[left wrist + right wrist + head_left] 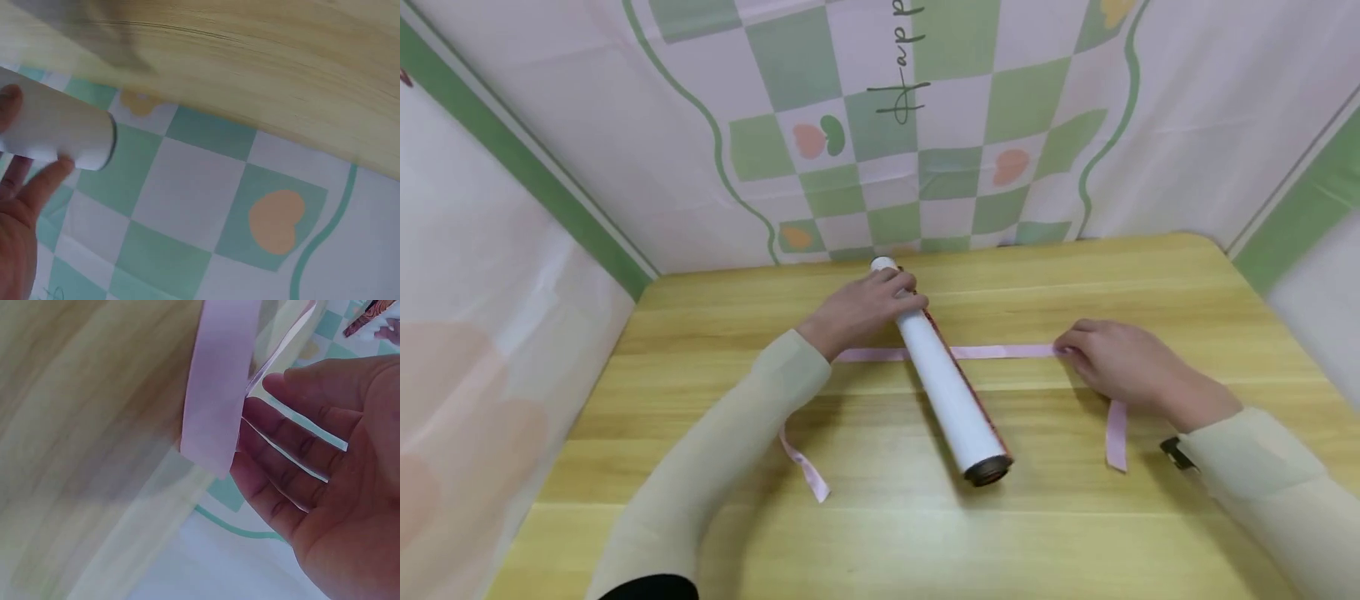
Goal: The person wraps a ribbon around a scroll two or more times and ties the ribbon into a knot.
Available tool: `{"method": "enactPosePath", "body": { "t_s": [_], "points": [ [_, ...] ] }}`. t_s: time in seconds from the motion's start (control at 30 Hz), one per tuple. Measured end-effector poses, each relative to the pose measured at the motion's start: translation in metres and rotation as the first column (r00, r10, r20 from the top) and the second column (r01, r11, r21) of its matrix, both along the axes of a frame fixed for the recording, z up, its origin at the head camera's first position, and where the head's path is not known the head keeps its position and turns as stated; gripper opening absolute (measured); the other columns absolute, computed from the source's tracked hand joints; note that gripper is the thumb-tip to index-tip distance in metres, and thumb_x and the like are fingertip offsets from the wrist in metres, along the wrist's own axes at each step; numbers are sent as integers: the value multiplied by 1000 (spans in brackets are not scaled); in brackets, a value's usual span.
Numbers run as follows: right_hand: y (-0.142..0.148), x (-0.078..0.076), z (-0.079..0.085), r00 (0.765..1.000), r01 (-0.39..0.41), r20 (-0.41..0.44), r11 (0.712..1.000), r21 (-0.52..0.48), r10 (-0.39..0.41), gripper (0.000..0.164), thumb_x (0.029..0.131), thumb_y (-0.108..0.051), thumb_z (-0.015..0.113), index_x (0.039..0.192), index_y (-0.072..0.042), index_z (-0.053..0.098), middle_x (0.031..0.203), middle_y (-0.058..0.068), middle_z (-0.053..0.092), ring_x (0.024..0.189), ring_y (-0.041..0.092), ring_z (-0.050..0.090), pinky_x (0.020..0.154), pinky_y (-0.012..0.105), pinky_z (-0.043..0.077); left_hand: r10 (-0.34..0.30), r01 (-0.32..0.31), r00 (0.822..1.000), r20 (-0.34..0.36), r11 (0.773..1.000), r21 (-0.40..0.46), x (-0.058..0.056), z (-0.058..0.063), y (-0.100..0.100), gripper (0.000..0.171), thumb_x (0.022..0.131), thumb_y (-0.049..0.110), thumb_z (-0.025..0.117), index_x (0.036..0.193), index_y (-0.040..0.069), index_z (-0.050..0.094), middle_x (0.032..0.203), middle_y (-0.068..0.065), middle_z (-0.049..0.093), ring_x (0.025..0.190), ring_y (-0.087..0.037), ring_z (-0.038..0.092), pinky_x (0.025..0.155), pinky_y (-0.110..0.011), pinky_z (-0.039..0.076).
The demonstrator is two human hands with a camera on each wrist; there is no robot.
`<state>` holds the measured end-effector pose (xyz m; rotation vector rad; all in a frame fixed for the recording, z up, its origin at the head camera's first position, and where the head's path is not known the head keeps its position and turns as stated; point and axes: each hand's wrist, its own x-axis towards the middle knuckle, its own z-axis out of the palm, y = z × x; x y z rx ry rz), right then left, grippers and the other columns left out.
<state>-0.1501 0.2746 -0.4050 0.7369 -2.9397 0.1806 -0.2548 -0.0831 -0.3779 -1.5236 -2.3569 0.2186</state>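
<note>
A white roll (942, 387) with a dark red patterned edge and a dark inner end lies slantwise over a pink ribbon (1003, 352) on the table. Near its far end my left hand (865, 308) grips the roll; the left wrist view has thumb and fingers on opposite sides of the white roll (69, 128). My right hand (1120, 358) pinches the ribbon between thumb and fingertips, right of the roll. From that pinch a tail of pink ribbon (219, 387) hangs in the right wrist view. The ribbon's left tail (805, 467) curls beyond the left forearm, partly hidden by it.
The wooden table (865, 542) has its far edge against a curtain (880, 167) with green and white checks and lettering. More printed cloth (497, 350) hangs along the left side. A dark object (1177, 454) shows at the right wrist.
</note>
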Motion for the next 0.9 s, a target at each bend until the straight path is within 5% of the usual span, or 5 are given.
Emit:
{"method": "enactPosePath", "body": {
  "t_s": [0.13, 0.37, 0.9],
  "points": [
    [-3, 0, 0, 1000, 2, 3, 1000, 23, -2, 22, 91, -17, 57, 106, -8, 71, 105, 10, 66, 95, 34, 63, 83, 52, 49, -47, 47, 999, 5, 999, -22, -6, -4, 10, 37, 93, 1, 53, 123, 22, 54, 129, -4, 49, 121, -22, 44, 73, -26, 52],
    [-4, 1, -1, 1000, -2, 0, 999, 40, 2, 23, 91, -17, 57, 106, -8, 71, 102, 10, 65, 92, 32, 63, 81, 52, 50, -148, 147, 988, -32, 989, -29, -15, -14, 26, 31, 95, 3, 50, 120, 21, 58, 122, -5, 54, 115, -24, 49, 98, -30, 43],
    [0, 5, -2, 997, -52, -50, 995, 84, 56, 22, 89, -17, 60, 106, -11, 72, 101, 6, 64, 87, 24, 63, 73, 45, 53, -126, 121, 991, -52, 989, -88, -30, -24, 42, 36, 95, 1, 49, 126, 20, 50, 132, -6, 47, 128, -24, 40, 97, -31, 45]
  ]
}}
